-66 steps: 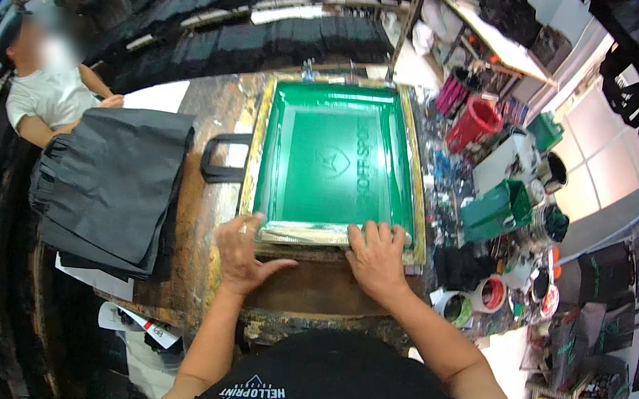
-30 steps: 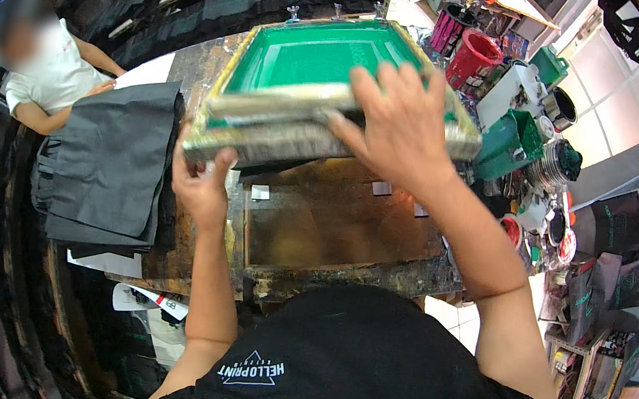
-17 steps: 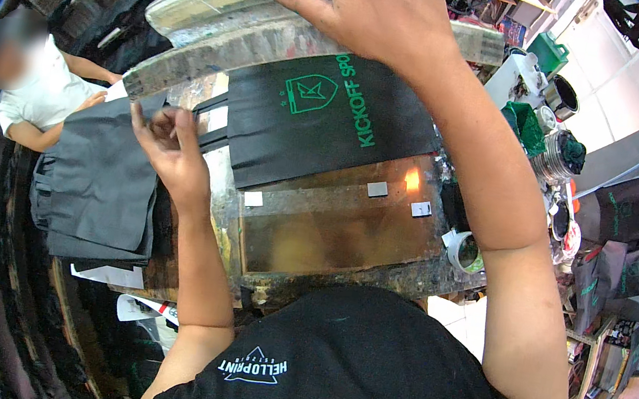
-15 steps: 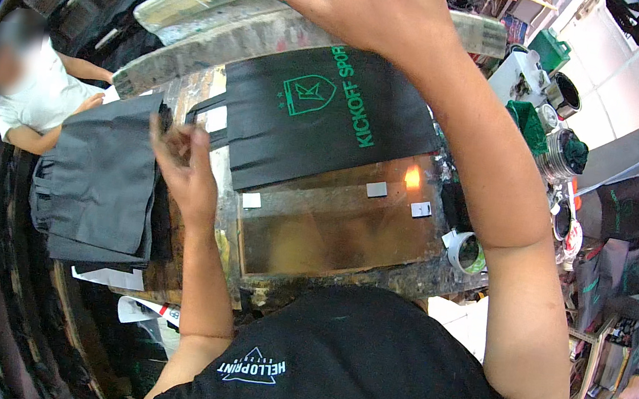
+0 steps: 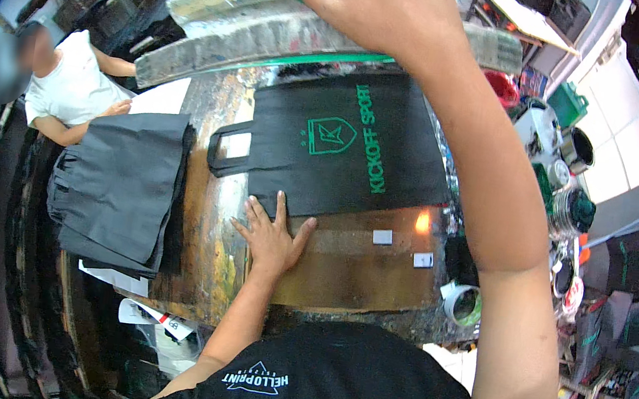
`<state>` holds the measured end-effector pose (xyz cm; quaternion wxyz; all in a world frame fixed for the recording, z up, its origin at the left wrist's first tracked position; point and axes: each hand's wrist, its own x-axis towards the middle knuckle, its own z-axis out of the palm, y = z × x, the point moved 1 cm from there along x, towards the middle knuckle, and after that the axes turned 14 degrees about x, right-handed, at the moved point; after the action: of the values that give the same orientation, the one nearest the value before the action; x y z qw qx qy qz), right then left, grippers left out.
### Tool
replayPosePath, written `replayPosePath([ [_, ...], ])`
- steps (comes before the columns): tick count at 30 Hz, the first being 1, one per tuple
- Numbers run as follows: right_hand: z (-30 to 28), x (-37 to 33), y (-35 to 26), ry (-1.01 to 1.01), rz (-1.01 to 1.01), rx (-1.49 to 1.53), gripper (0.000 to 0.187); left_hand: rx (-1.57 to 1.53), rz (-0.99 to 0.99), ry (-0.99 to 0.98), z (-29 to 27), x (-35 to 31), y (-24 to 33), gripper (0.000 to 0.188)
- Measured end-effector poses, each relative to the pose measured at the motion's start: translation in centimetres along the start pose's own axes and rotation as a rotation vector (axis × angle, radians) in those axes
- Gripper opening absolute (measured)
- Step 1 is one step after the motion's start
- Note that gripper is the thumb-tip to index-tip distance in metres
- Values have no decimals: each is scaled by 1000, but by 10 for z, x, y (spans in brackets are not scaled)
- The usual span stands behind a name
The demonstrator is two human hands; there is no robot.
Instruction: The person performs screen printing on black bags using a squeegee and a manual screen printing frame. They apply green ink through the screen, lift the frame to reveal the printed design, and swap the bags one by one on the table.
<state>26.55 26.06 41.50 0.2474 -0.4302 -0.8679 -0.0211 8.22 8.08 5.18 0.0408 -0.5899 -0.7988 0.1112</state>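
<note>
A black tote bag (image 5: 338, 182) with a green shield emblem and lettering lies flat on a shiny brown board (image 5: 342, 271), its loop handle stretched out to the left. My left hand (image 5: 270, 237) rests with fingers spread at the bag's near left edge, fingertips on or just beside the fabric; nothing is in its grasp. Beyond the bag, a long-edged printing screen frame (image 5: 258, 50) stands raised. My right hand (image 5: 397, 8) grips its upper part, thumb stretched along the near side; the other fingers are out of sight. Two small white squares (image 5: 382, 237) sit on the board.
To the left is a stack of black bags (image 5: 124, 182), with a co-worker in a white shirt (image 5: 80, 83) behind it. At the right edge stand a tape roll (image 5: 463, 305), a metal pot (image 5: 576, 149), tins and a green container (image 5: 568, 105).
My left hand has come right and down, from above the table beside the stack onto the bag's near edge. The bag's handle now lies spread out. My right hand remains at the raised frame.
</note>
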Motion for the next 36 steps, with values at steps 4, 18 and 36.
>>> replayPosePath([
  [4, 30, -3, 15, 303, -127, -92, 62, -211, 23, -7, -2, 20, -8, 107],
  [18, 32, -1, 21, 398, -139, -60, 62, -1165, -25, 321, -149, 110, -208, 51],
  [36, 27, 2, 12, 364, -125, -38, 61, -1450, -533, 444, -39, 111, -440, 59],
])
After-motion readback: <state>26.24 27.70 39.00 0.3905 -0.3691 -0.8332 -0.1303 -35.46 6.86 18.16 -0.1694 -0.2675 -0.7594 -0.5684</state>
